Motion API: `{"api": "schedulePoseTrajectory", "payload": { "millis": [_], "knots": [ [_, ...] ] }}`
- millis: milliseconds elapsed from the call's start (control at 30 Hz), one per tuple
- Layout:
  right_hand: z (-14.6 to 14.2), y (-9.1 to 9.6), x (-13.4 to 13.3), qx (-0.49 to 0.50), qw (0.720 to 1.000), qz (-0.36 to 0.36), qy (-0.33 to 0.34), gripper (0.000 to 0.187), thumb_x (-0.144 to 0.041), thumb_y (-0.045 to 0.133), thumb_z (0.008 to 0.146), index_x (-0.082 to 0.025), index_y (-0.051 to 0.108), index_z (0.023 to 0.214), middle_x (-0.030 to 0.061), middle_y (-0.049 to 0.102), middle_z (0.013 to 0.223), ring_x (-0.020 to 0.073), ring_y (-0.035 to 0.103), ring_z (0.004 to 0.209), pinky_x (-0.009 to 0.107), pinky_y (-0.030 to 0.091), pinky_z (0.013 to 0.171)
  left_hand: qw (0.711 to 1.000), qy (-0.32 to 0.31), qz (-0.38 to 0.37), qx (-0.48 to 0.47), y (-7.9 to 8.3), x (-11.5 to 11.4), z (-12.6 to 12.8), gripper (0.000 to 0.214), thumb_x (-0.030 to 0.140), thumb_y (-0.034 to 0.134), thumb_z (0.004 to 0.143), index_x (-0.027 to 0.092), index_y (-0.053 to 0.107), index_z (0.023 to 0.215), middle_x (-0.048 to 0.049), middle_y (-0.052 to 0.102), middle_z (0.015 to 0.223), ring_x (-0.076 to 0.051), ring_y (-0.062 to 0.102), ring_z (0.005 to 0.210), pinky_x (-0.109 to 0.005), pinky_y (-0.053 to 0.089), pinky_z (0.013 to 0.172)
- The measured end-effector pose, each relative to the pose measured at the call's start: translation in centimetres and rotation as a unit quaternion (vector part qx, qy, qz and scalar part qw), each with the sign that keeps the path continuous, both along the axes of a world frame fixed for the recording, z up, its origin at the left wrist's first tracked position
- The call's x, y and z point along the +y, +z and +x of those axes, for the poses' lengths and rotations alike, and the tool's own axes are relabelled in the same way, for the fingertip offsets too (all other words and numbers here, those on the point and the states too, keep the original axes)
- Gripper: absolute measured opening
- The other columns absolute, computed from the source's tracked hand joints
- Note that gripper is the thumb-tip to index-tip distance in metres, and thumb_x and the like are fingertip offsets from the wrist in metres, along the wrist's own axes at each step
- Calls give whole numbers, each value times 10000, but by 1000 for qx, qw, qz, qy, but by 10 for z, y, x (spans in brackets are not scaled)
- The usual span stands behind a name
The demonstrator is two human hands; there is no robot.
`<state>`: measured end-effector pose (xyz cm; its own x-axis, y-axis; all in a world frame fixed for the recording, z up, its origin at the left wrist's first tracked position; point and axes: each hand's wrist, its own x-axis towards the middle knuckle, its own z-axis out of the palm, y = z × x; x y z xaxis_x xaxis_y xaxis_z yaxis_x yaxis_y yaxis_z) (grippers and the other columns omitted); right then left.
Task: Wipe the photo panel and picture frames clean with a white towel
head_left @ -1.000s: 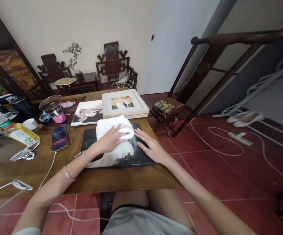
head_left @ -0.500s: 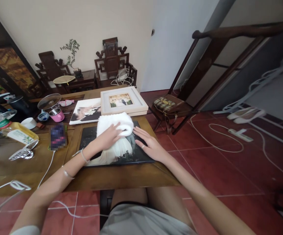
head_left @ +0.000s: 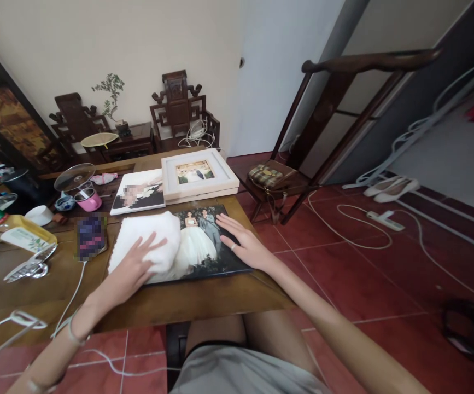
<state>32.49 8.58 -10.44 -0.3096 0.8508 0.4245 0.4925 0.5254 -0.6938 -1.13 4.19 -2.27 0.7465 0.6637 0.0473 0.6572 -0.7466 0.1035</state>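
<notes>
**Left hand (head_left: pixel 133 267) pressed flat on a soft white cloth (head_left: pixel 148 227)**

No fist here: the left hand has its fingers spread out on top of the cloth, pushing down and not wrapped around it. The right hand (head_left: pixel 245 247) is not clutching anything either. It lies flat, with its fingers over the right side of the big dark picture (head_left: pixel 198 249).

That picture lies face up on the wooden table (head_left: pixel 220 295), near the edge by the person's lap. It shows a big white dress and a grey suit. The cloth sits on its left part, and the middle is out where we can see it.

This looks like wiping, and I think it is partway done. The cloth is out and in use, and the right hand seems to keep the picture from sliding. What is left is harder to say. The cloth has not been put away, so the job does not look finished. The left edge is hidden under the cloth, so I can't tell which bits are clean.

Just behind are a pale frame (head_left: pixel 198 174) with a small photo in it and a white board (head_left: pixel 138 190) with flowers on it. Neither hand is touching them. Nothing shows whether they have had a wipe.
</notes>
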Motion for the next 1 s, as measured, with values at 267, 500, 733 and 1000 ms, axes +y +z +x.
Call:
{"api": "schedulePoseTrajectory", "payload": {
  "millis": [267, 500, 733, 1000],
  "knots": [
    [-1, -1, 0, 1, 1000, 9, -2, 484, -431, 467, 943, -216, 529, 1372, 115, 464, 1468, 256, 353, 1405, 532, 295, 1157, 996, -76, -36, 7, 9, -69, 27, 324, 157, 482, 950, 188, 658, 680, 18, 310, 1554, -230, 146, 1477, -460, 190, 1212],
    [-1, 2, 0, 8, 1000, 9, 8, 463, -408, 480, 939, -252, 529, 1373, 93, 471, 1466, 265, 361, 1399, 545, 296, 1152, 998, -39, -50, 16, 9, 28, 59, 264, 206, 431, 997, 207, 645, 1151, -69, 314, 1555, -256, 138, 1475, -514, 227, 1170],
    [-2, 0, 0, -1, 1000, -2, 3, 479, -425, 445, 952, -226, 523, 1380, 110, 458, 1473, 265, 347, 1407, 547, 282, 1156, 998, 0, 16, 64, -4, 70, 105, 289, 221, 479, 981, 234, 622, 1232, -71, 257, 1574, -364, 143, 1458, -644, 239, 1101],
    [0, -2, 2, 6, 1000, 5, 15, 470, -419, 442, 951, -267, 508, 1391, 82, 460, 1476, 269, 351, 1406, 565, 287, 1152, 993, -40, 87, 76, -27, 4, 111, 124, 211, 621, 900, 215, 729, 962, -60, 258, 1574, -360, 165, 1455, -656, 188, 1125]
  ]
}}
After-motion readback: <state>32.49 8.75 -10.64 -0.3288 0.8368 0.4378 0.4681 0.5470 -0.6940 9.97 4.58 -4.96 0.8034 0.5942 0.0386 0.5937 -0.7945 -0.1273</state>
